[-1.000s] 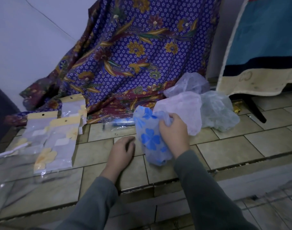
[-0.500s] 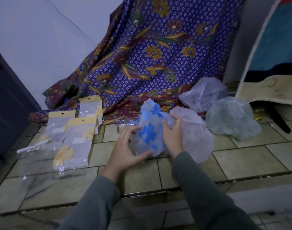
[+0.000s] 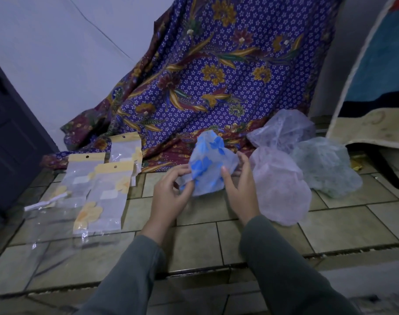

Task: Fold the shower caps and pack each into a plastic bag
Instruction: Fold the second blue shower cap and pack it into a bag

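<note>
A translucent shower cap with blue flowers (image 3: 211, 164) is held up above the tiled floor between both hands. My left hand (image 3: 171, 194) pinches its lower left edge with curled fingers. My right hand (image 3: 239, 189) grips its right side, thumb on the front. Three more caps lie to the right: a pink one (image 3: 282, 192), a pale purple one (image 3: 284, 128) and a green one (image 3: 325, 167). Several clear plastic bags with yellow headers (image 3: 103, 189) lie on the floor to the left.
A purple floral cloth (image 3: 216, 76) hangs down behind the caps onto the tiled floor (image 3: 194, 242). A dark door (image 3: 10, 137) stands at the left. A draped rug and a dark leg (image 3: 384, 169) are at the right. A step edge runs along the front.
My left hand rose from the floor and took hold of the blue-flowered cap's left edge. The cap was lifted higher, and the view shifted left.
</note>
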{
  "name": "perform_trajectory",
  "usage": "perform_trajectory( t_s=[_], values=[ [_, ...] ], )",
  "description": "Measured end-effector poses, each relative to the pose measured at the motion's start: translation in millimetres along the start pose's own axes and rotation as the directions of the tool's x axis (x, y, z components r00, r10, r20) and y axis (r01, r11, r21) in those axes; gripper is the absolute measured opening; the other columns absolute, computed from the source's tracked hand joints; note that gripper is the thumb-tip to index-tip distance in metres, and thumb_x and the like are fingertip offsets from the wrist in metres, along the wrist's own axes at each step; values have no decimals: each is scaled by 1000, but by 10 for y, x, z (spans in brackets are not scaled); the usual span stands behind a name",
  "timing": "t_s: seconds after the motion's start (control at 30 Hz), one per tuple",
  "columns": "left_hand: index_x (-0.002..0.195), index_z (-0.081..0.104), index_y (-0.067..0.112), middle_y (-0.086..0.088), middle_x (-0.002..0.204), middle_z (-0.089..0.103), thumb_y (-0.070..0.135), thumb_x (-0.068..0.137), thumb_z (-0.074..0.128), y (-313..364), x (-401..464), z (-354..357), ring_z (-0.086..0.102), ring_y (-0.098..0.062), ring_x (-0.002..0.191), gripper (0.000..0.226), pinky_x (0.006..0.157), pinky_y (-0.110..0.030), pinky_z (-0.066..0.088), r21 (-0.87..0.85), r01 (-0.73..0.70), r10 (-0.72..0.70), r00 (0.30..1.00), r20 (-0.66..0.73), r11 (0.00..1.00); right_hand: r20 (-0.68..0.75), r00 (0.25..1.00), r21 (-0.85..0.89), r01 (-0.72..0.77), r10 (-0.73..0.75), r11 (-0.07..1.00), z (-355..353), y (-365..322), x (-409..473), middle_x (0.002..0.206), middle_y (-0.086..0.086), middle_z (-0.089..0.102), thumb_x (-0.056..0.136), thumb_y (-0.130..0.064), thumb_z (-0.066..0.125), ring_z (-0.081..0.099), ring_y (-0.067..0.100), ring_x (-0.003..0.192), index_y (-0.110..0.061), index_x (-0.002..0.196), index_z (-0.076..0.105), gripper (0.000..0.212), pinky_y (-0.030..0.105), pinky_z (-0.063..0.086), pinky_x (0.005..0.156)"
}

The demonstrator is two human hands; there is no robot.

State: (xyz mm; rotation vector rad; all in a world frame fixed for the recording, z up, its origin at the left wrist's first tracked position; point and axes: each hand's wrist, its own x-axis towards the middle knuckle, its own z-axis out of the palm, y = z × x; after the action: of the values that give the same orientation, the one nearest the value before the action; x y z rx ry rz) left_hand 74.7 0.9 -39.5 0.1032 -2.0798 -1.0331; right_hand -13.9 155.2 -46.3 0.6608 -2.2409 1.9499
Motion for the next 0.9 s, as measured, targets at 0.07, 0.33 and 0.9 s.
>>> perform_trajectory(
  t_s=[0.07,0.33,0.9],
  values=[
    [89,67,13,6,107,65,28,82,62,48,128,-52,60,-5,103,18,83,-24,49,-8,-20,19,999,-42,1000,49,985,-55,167,-165,984,-2,-28,-15,143,0,35,86,-52,57,34,5,132,-36,134,32,57,20,34,107],
    [72,52,8,12,63,51,31,90,56,422,517,-328,48,-1,60,30,53,-18,37,-166,46,-61,994,-89,985,-29,858,-289,483,-512,826,107,-291,196,133,4,44,76,-37,73,43,21,125,-25,102,62,30,40,36,103],
    [94,60,21,5,79,61,51,84,63,-11,315,-290,55,-13,69,31,53,-28,35,260,479,-496,868,-1,838,142,963,-68,-222,230,973,11,270,173,81,-1,66,93,-41,53,60,12,78,-18,85,61,25,30,49,74]
  ],
)
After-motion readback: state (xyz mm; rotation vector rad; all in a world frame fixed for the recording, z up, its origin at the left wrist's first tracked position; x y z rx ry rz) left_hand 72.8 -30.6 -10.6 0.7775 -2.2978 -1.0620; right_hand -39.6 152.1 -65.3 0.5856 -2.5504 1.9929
